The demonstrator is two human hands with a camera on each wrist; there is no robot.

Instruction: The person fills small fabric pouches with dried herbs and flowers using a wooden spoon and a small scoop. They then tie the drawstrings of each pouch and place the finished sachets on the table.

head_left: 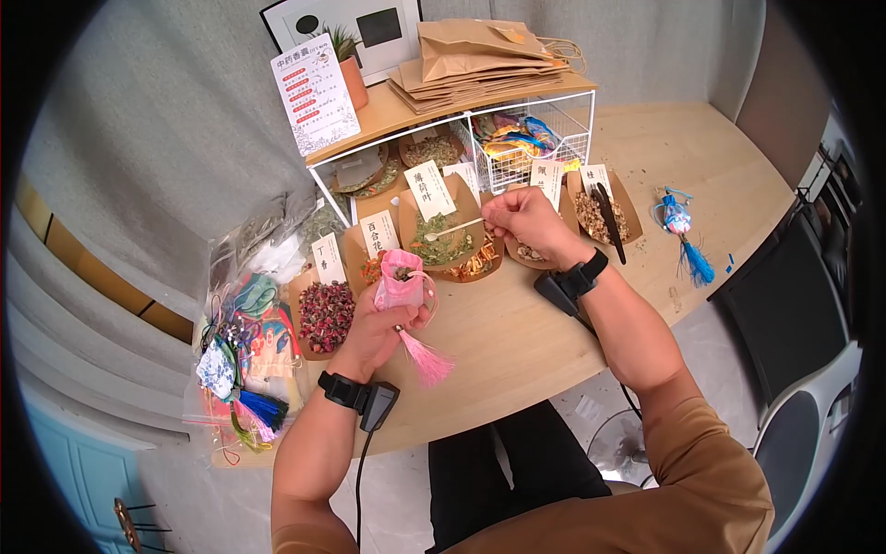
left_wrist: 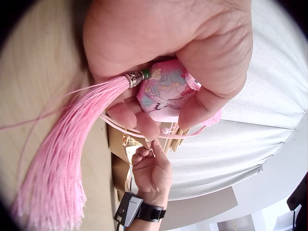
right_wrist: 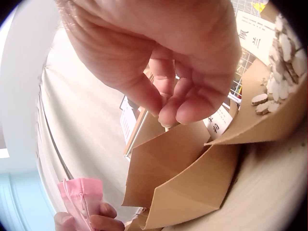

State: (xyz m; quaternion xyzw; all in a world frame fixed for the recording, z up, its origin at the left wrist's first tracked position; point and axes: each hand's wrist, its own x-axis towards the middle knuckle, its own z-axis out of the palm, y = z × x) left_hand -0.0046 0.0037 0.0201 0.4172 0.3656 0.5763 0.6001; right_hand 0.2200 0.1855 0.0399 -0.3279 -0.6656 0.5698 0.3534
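Note:
My left hand (head_left: 371, 334) grips a pink drawstring sachet (head_left: 401, 290) near the table's front left, its mouth upward with some dried bits showing inside. A pink tassel (left_wrist: 72, 149) hangs from the sachet below the fingers, joined by a green bead and a silver cap. My right hand (head_left: 533, 223) pinches the end of a small pale spoon (head_left: 450, 231) between thumb and fingertips. The spoon's bowl is over a brown paper tray of dried green leaves (head_left: 445, 249). In the right wrist view the hand hides most of the spoon.
Paper trays hold rosebuds (head_left: 325, 317), orange shreds (head_left: 475, 266) and pale slices (right_wrist: 284, 62), with labels standing in them. Black tongs (head_left: 609, 222) lie across the right tray. A blue tasselled sachet (head_left: 678, 222) lies at right, bagged sachets (head_left: 249, 342) at left. Behind stands a shelf (head_left: 378, 129).

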